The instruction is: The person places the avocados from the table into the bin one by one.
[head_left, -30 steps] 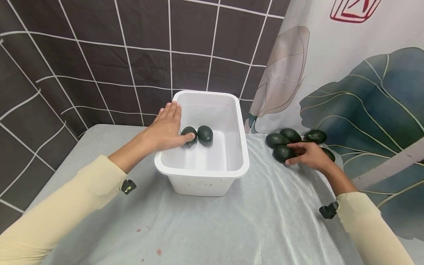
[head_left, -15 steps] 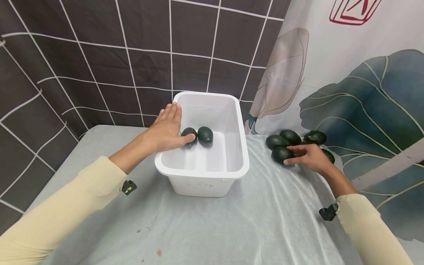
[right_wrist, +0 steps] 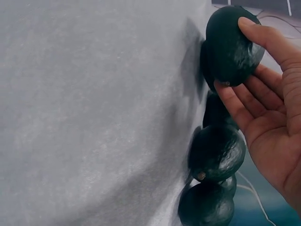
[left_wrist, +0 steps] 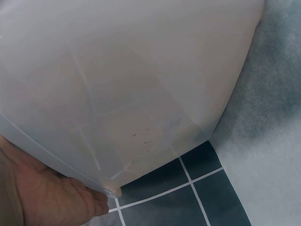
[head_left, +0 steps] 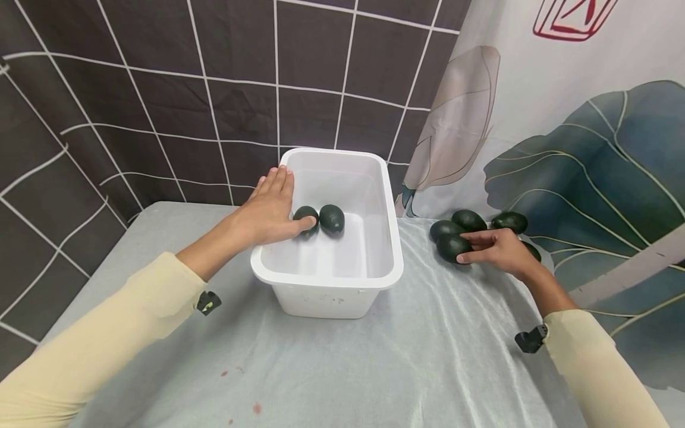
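My left hand (head_left: 266,208) rests on the left rim of a white plastic tub (head_left: 327,279), fingers straight and thumb extended over the inside. In the left wrist view, the hand (left_wrist: 54,197) lies along the tub's edge. Two dark green avocados sit inside: one (head_left: 332,220) in plain sight, the other (head_left: 304,216) partly behind my left thumb. At the right, my right hand (head_left: 500,249) pinches an avocado (head_left: 451,247) between thumb and fingers. The right wrist view shows this avocado (right_wrist: 233,47) with the thumb on one side and fingertips at the other.
Several more avocados lie close by my right hand: one behind it on the left (head_left: 443,229), one at the back (head_left: 468,220), one farther right (head_left: 509,222). A grey cloth (head_left: 321,368) covers the table. Dark gridded fabric (head_left: 241,107) hangs behind the tub.
The avocado at my right fingertips has shifted slightly left, and the right hand has moved a little with it. My left hand and the tub stay in place.
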`<state>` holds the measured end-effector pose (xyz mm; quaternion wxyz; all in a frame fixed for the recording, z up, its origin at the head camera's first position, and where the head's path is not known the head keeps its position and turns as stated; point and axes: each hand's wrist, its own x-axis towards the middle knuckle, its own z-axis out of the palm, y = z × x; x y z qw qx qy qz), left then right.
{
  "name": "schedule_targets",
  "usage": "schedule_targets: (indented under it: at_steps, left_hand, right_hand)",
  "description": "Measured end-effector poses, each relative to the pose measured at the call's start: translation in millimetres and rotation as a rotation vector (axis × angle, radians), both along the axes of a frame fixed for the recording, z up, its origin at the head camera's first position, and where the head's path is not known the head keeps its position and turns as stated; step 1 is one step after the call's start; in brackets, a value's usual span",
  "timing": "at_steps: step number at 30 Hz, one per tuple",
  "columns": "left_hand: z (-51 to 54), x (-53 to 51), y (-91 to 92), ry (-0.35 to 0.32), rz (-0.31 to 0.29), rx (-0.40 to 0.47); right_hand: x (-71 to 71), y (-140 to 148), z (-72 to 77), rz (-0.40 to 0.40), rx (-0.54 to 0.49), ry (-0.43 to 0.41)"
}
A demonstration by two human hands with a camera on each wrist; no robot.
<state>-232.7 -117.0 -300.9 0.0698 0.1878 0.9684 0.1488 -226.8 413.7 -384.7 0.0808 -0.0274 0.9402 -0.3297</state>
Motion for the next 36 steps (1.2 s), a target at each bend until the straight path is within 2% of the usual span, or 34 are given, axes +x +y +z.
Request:
schedule_targets:
  at_steps: [10,17,30,36]
  left_hand:
    - [-0.8,-1.2,0.3,0.0,0.001,0.003]
    - [-0.8,-2.2,0.3,0.003,0.001,-0.001]
    - [-1.1,-1.5,-0.3,-0.002,-0.001,0.001]
    - [-0.8,-1.4,-1.3,-0.005,-0.002,0.002]
  right_hand:
    - [-2.8,-6.9,5.4,0.027,0.018,-0.038]
    - [-7.3,-11.9,9.7,0.035,0.016,-0.024]
    - [-19.4,-32.1,30.8,-0.001,0.007,-0.025]
    - [-27.3,-44.5,41.9,-0.015,0.012,0.023]
